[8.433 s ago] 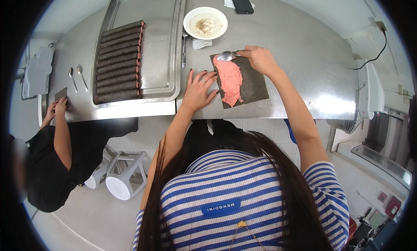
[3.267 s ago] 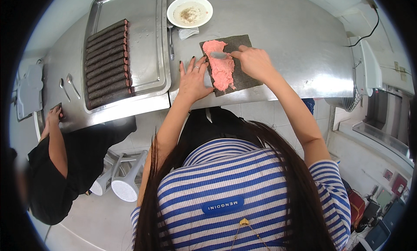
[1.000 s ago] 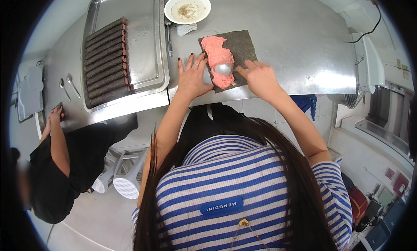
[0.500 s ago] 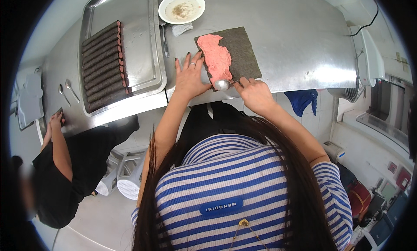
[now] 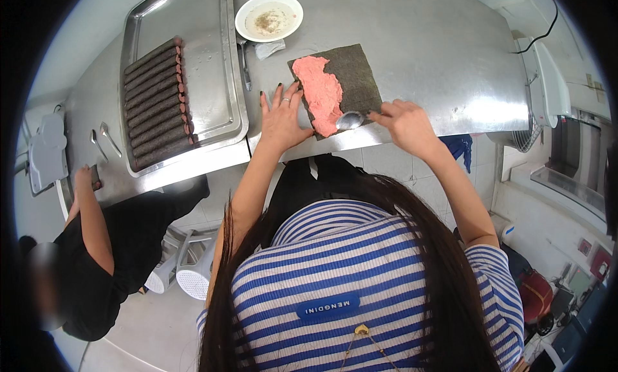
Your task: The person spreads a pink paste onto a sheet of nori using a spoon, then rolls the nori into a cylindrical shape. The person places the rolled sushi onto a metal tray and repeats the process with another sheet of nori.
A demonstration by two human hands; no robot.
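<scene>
A dark seaweed sheet [image 5: 358,76] lies at an angle near the table's front edge. Pink paste [image 5: 318,92] covers its left part in an uneven band. Fingers spread, my left hand [image 5: 281,120] rests along the sheet's left edge, the thumb by its near corner. My right hand [image 5: 405,124] grips the handle of a metal spoon [image 5: 350,120]. The spoon's bowl is over the near end of the sheet, at the right border of the paste.
On the left, a metal tray [image 5: 212,82] bears several seaweed rolls [image 5: 158,105]. Beyond the sheet stands a white bowl [image 5: 269,18] of cloudy liquid. A spoon [image 5: 246,66] lies beside the tray. At far left, a co-worker in black [image 5: 96,256] has hands at the table edge.
My right hand has drawn the spoon to the right, off the paste's near end toward the bare seaweed. My left hand stays in place. The co-worker's hands have shifted slightly.
</scene>
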